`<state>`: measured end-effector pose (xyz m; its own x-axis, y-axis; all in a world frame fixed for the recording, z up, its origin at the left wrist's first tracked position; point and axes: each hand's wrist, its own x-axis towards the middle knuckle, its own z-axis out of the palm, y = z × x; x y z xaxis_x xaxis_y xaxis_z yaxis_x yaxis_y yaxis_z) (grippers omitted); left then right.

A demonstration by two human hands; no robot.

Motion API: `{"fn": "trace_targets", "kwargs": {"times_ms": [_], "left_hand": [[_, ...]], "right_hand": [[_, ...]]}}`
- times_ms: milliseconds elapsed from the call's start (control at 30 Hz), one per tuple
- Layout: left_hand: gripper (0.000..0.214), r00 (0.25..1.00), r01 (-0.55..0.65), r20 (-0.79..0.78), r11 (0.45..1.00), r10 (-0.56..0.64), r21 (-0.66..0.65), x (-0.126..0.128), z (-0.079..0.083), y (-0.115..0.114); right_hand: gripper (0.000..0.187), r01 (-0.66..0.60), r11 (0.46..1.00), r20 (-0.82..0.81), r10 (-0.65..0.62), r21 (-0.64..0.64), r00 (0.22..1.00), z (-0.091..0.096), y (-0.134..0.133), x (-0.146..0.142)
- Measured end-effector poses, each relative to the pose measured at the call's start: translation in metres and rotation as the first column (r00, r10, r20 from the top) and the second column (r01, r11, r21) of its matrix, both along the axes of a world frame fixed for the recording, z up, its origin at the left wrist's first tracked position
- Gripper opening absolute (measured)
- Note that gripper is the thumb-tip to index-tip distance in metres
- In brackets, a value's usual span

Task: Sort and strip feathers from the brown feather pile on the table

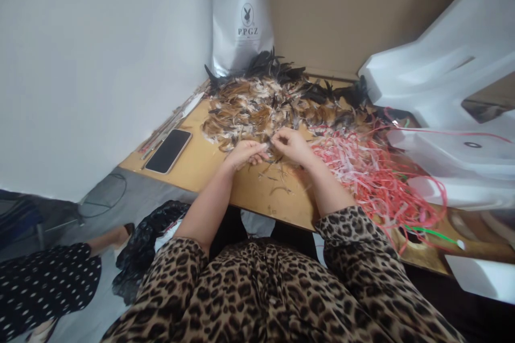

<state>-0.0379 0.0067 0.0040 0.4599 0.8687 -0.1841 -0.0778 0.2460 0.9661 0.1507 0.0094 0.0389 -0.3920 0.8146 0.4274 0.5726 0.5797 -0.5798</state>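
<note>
Left hand (245, 154) and right hand (293, 144) are held fingertip to fingertip, very near one another, over the near edge of a pile of feathers (257, 110); in each, the thumb is brought toward the forefinger as for a pinch; a small wisp, probably one feather, seems to be held between them, but because of blur it cannot be told whether the fingers are closed on it, or which hand bears it.

The pile is spread across the far half of a tan table (241, 195), brown and pale in front, black at the back; a few loose feathers (279, 189) are scattered on the bare surface just below the hands; a tangle of red and pink ribbons (370, 177) is heaped to the right, touching the pile; a phone (169, 151) is laid flat to the left.

Handling, as judged: very light, easily disturbed by a breath or a sleeve; shaft thin and springy, vane soft, slightly slippery and readily split or ruffled; grip is best taken by the bare quill end, between thumb and forefinger pads, with little pressure; the vane is best left untouched, or stroked only from quill to tip.
</note>
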Motion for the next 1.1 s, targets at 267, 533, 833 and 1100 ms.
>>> {"fn": "trace_targets", "kwargs": {"times_ms": [267,533,833,1100], "left_hand": [[0.026,0.999,0.024,-0.026,0.998,-0.023,0.050,0.000,0.000,-0.001],[0.024,0.978,-0.150,0.142,0.988,0.154,-0.040,0.000,-0.006,0.008],[0.023,0.982,-0.126,0.134,0.991,0.131,-0.046,0.000,-0.006,0.006],[0.022,0.986,-0.126,0.107,0.991,0.129,-0.032,0.000,-0.009,0.008]], "right_hand": [[0.018,0.050,0.995,-0.147,-0.062,-0.085,0.987,-0.001,-0.004,-0.008],[0.030,-0.089,0.815,-0.565,-0.313,-0.572,0.763,-0.007,0.001,-0.013],[0.032,-0.180,0.762,-0.605,-0.323,-0.622,0.728,-0.016,-0.004,-0.028],[0.032,-0.108,0.810,-0.556,-0.291,-0.576,0.779,-0.023,-0.001,-0.028]]}}
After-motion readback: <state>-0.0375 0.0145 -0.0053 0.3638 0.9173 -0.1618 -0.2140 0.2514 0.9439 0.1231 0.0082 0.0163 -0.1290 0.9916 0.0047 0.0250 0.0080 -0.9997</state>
